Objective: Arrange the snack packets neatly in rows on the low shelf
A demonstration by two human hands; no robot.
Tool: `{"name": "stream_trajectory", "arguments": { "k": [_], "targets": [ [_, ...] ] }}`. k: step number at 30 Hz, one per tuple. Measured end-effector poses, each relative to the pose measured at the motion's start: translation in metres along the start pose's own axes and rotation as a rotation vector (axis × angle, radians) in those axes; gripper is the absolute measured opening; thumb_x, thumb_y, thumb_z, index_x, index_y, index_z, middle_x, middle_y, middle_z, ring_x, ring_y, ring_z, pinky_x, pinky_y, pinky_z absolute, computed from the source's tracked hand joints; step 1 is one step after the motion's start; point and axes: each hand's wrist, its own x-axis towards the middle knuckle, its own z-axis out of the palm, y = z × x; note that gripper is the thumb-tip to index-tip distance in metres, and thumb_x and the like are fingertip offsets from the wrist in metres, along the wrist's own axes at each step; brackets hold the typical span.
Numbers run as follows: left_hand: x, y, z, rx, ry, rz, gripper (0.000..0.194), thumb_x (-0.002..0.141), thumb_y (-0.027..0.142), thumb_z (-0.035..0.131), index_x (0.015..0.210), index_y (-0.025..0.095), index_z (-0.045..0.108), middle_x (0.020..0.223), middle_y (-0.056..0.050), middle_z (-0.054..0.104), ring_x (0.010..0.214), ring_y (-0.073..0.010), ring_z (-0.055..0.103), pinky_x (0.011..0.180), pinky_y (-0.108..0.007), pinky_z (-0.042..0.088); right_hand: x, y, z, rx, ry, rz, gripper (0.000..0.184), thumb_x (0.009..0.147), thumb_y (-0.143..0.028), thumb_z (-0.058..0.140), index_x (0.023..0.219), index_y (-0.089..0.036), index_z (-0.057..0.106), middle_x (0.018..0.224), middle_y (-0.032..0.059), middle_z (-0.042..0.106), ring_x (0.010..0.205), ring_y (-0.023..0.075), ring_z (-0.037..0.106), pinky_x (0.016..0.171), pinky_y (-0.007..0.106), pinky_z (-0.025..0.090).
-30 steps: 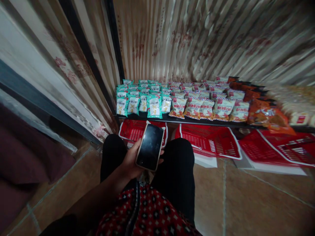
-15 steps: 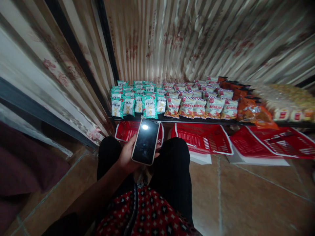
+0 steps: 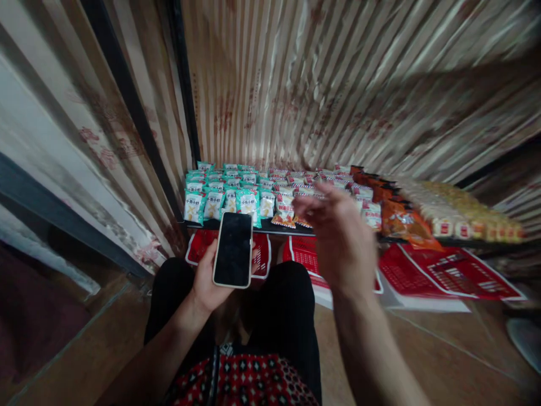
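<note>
My left hand (image 3: 207,279) is wrapped round a smartphone (image 3: 233,250) in a pale case, its dark screen facing up above my lap. In front of the shelf, my right hand (image 3: 338,237) is raised and smeared by motion; its fingers point forward and left, and I see nothing held in it. Teal and white snack bags (image 3: 247,203) stand in rows just beyond the phone. White and orange snack bags (image 3: 284,207) are partly hidden behind my right hand.
Orange snack packets (image 3: 399,220) and clear-wrapped pale packs (image 3: 452,225) line the shelf to the right. Red plastic baskets (image 3: 469,276) sit beneath it. A striped curtain (image 3: 249,84) hangs behind, and a dark post (image 3: 181,84) stands at left.
My right hand has come into view and risen in front of the shelf. My left hand still holds the phone, whose bright screen reflection is gone. The shelf now appears lower in view.
</note>
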Motion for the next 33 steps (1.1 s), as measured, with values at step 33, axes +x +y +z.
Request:
{"name": "stream_trajectory", "arguments": {
  "k": [33],
  "targets": [
    [0.003, -0.023, -0.004, 0.013, 0.028, 0.021, 0.047, 0.092, 0.042, 0.032, 0.108, 0.012, 0.065, 0.108, -0.014, 0.067, 0.101, -0.0287, 0.062, 0.093, -0.048, 0.044, -0.074, 0.077, 0.007, -0.104, -0.089, 0.155, 0.036, 0.094, -0.041, 0.037, 0.109, -0.026, 0.065, 0.111, 0.0046, 0.061, 0.107, 0.0193, 0.054, 0.092, 0.033, 0.040]
  ]
}}
